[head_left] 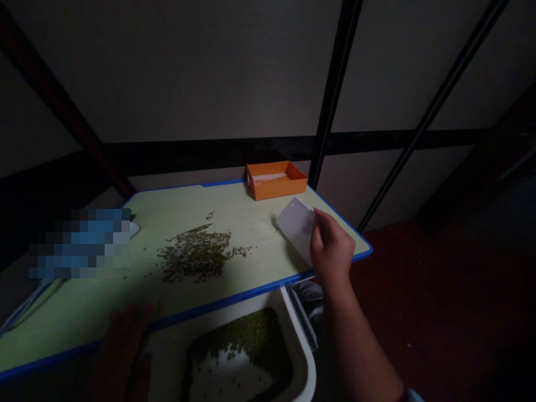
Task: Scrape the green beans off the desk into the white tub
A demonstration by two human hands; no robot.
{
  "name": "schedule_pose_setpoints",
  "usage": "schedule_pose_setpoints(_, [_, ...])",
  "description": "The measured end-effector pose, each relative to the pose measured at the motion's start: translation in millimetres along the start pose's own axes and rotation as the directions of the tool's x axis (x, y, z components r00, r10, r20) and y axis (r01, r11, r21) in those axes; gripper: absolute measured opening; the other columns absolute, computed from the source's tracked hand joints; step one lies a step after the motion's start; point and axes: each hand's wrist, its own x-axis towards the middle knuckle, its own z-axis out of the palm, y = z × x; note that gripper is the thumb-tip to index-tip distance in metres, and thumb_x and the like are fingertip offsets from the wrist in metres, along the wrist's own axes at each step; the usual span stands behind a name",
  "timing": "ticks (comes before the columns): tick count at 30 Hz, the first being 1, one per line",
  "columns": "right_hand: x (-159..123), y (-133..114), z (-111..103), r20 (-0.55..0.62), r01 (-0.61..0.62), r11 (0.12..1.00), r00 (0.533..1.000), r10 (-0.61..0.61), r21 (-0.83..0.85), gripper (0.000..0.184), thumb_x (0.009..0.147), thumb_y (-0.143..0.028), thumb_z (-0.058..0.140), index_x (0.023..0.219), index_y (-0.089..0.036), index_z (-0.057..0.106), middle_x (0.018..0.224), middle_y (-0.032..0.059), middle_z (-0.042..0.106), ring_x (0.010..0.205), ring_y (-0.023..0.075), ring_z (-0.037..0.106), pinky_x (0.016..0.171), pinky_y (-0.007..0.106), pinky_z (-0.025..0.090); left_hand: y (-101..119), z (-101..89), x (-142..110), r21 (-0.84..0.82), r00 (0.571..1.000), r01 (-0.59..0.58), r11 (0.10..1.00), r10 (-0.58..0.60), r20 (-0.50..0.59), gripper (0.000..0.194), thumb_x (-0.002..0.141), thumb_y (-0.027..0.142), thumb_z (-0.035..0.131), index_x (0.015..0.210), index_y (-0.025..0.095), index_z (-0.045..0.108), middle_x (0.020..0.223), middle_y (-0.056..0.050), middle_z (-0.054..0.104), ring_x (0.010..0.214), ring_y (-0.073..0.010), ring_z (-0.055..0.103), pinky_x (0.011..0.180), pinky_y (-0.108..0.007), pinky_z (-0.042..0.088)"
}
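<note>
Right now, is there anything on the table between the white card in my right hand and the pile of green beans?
Nothing visible. The right hand holds the card on the table, and only bare tabletop with a few stray beans lies between it and the bean pile. The orange box sits behind, off that line.

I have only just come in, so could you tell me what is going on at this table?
A person's right hand holds a white card upright against the pale table, to the right of a loose pile of green beans. The left hand grips a white tub held under the table's near edge, already partly filled with beans. An orange tray sits at the far edge.
</note>
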Motion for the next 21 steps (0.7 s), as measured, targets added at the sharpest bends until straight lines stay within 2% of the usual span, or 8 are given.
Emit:
schedule_pose_setpoints(4, [-6.5,1.9,5.0,0.014,-0.05,0.999,0.999,0.05,-0.016,0.029,0.086,-0.021,0.049,0.102,-0.016,0.072,0.095,0.0139,0.077,0.081,0.025,0.073,0.072,0.037,0.058,-20.2,6.4,0.8,0.023,0.995,-0.087,0.996,0.088,-0.05,0.058,0.085,0.04,0.04,0.14,0.05,0.023,0.158,0.011,0.025,0.147,-0.0251,0.023,0.123,-0.063,0.02])
schedule_pose_setpoints(11, [-5.5,1.4,5.6,0.032,-0.042,0.998,0.999,0.043,-0.036,0.03,0.086,-0.022,0.048,0.101,-0.015,0.073,0.094,0.0151,0.077,0.078,0.0259,0.074,0.07,0.037,0.058,-11.1,3.6,-0.3,0.023,0.999,-0.03,0.999,0.031,-0.034,0.057,0.087,0.037,0.036,0.141,0.048,0.022,0.159,0.011,0.021,0.148,-0.0225,0.02,0.124,-0.06,0.018])
schedule_pose_setpoints(13, [-5.4,0.5,5.8,0.046,-0.034,0.999,0.998,0.035,-0.028,0.03,0.086,-0.021,0.048,0.101,-0.015,0.073,0.094,0.0149,0.077,0.08,0.026,0.074,0.071,0.037,0.058,-15.6,2.9,0.4,0.03,0.999,-0.027,0.999,0.028,-0.02,0.058,0.087,0.036,0.037,0.142,0.047,0.021,0.159,0.01,0.02,0.148,-0.0233,0.02,0.123,-0.061,0.019])
schedule_pose_setpoints(17, [-6.2,-2.6,5.5,0.083,-0.031,0.999,0.996,0.032,-0.01,0.029,0.085,-0.019,0.048,0.103,-0.016,0.072,0.095,0.0132,0.077,0.08,0.0253,0.074,0.072,0.038,0.058,-34.0,4.6,2.2,0.065,0.995,-0.095,0.993,0.095,0.0,0.06,0.084,0.039,0.044,0.141,0.048,0.025,0.158,0.009,0.025,0.146,-0.0267,0.025,0.12,-0.064,0.023])
schedule_pose_setpoints(21, [-6.8,-7.9,3.4,0.107,-0.006,1.0,0.994,0.005,0.011,0.028,0.086,-0.019,0.049,0.102,-0.018,0.072,0.096,0.0114,0.078,0.082,0.0242,0.074,0.074,0.036,0.059,-37.2,5.8,1.7,0.075,0.996,-0.081,0.994,0.083,-0.022,0.061,0.084,0.039,0.042,0.141,0.047,0.023,0.158,0.009,0.023,0.146,-0.0258,0.023,0.121,-0.062,0.022])
